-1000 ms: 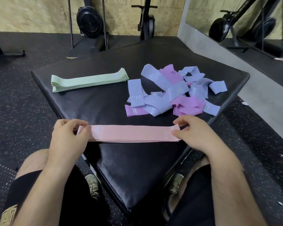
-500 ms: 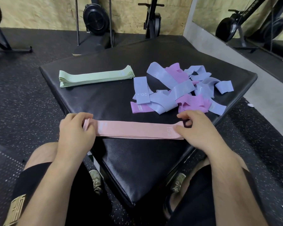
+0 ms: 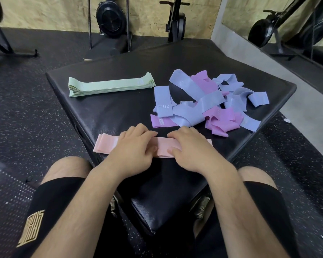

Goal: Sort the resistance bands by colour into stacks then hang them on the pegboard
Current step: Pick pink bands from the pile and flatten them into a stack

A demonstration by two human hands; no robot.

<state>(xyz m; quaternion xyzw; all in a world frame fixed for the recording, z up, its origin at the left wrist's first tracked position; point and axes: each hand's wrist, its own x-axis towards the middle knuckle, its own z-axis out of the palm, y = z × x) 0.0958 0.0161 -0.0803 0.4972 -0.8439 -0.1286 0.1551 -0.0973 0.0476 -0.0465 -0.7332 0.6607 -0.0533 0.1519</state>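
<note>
I am seeing the pink band stack (image 3: pixel 105 146) lying flat near the front edge of the black padded platform (image 3: pixel 119 112), its long axis running left to right. It is looking matte, with its layers showing at the left end. The left hand (image 3: pixel 132 146) and right hand (image 3: pixel 190 149) are pressing on its middle, side by side, fingers laid flat. A green stack (image 3: pixel 110 85) is lying farther back, and a blue and purple pile (image 3: pixel 203 107) is sitting tangled to the right.
</note>
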